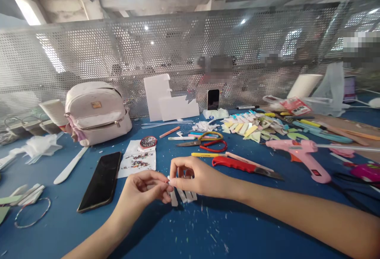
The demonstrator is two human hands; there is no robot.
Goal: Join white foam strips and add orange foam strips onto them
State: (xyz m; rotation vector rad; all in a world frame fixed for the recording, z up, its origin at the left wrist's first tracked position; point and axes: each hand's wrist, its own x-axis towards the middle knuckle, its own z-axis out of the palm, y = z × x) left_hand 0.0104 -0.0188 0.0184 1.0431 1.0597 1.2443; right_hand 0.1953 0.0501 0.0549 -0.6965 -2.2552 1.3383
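Observation:
My left hand [145, 189] and my right hand [194, 176] meet low over the blue table [184, 231], both pinching a small white foam piece [181, 193] made of several short strips side by side. The strips hang down from my fingertips and rest against the tabletop. White crumbs lie scattered on the table just in front of them.
A black phone [101, 182] and a sheet with beads [138, 160] lie left of my hands. Scissors [204, 142], a red cutter [243, 166], a pink glue gun [299, 154], coloured foam pieces [252, 126] and a backpack [95, 110] lie beyond.

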